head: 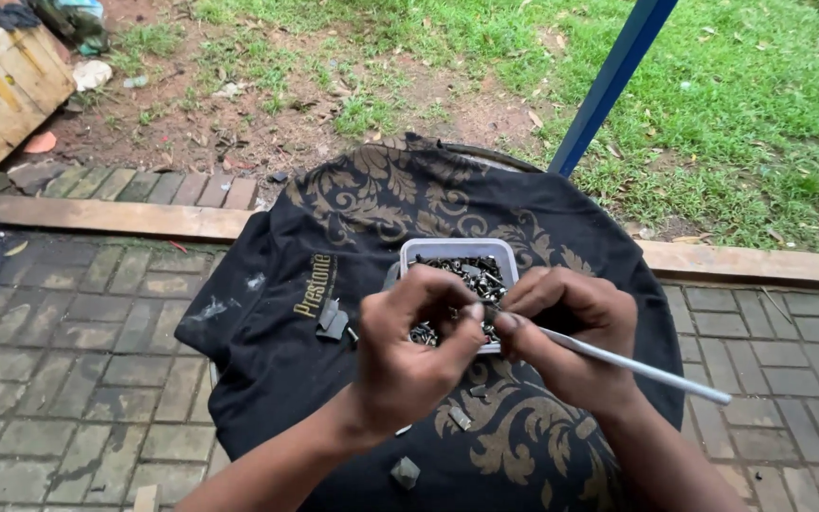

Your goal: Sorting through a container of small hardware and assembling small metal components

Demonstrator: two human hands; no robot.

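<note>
Pinching small metal part, left hand (pixel 409 346) w/ right hand (pixel 566 332) gripping rod (pixel 632 365); white tub (pixel 457 248) holds screws (pixel 471 273).

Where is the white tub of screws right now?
The white tub sits mid-frame on the black patterned cloth, just beyond the left hand and right hand.

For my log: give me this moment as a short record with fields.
Setting: outdoors, brick paving beside grass
Surface: black cloth with gold pattern draped over a round stand
Container: white tub filled with small metal parts
Left hand: fingers pinched on a small part
Right hand: holds a thin white rod
Loose bits: grey pieces on the cloth
</note>
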